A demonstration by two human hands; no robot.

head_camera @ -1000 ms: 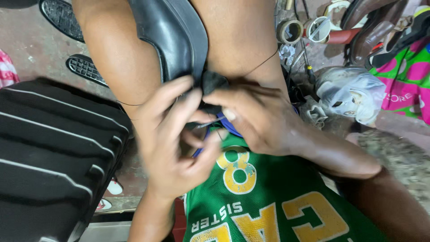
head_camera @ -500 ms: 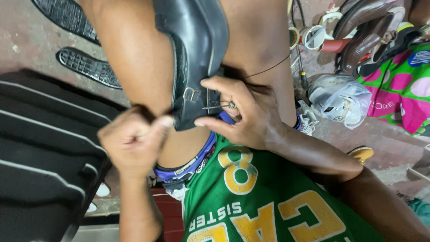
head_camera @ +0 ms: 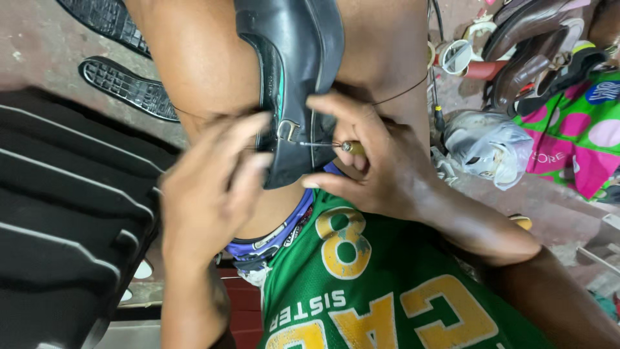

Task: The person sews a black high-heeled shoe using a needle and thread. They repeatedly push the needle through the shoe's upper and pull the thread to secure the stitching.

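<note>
shoe (head_camera: 297, 77) between the knees, shoe soles (head_camera: 126, 87) left, plastic bag (head_camera: 491, 145) right

A bare, stained concrete floor (head_camera: 39, 45) carries everything. On it lie two black ridged shoe soles (head_camera: 129, 81) at upper left, a crumpled clear plastic bag (head_camera: 487, 145), a pile of brown shoes (head_camera: 529, 58) — and a pink-and-green dotted bag (head_camera: 578, 139) at right.

- Location type: shoe-repair workshop (floor-level work area).
- Evidence, 1–2 o'clock: heaped worn shoes (head_camera: 529, 58).
- Evidence, 10–11 o'clock: loose rubber soles (head_camera: 129, 87) on bare concrete floor (head_camera: 39, 45).
</note>
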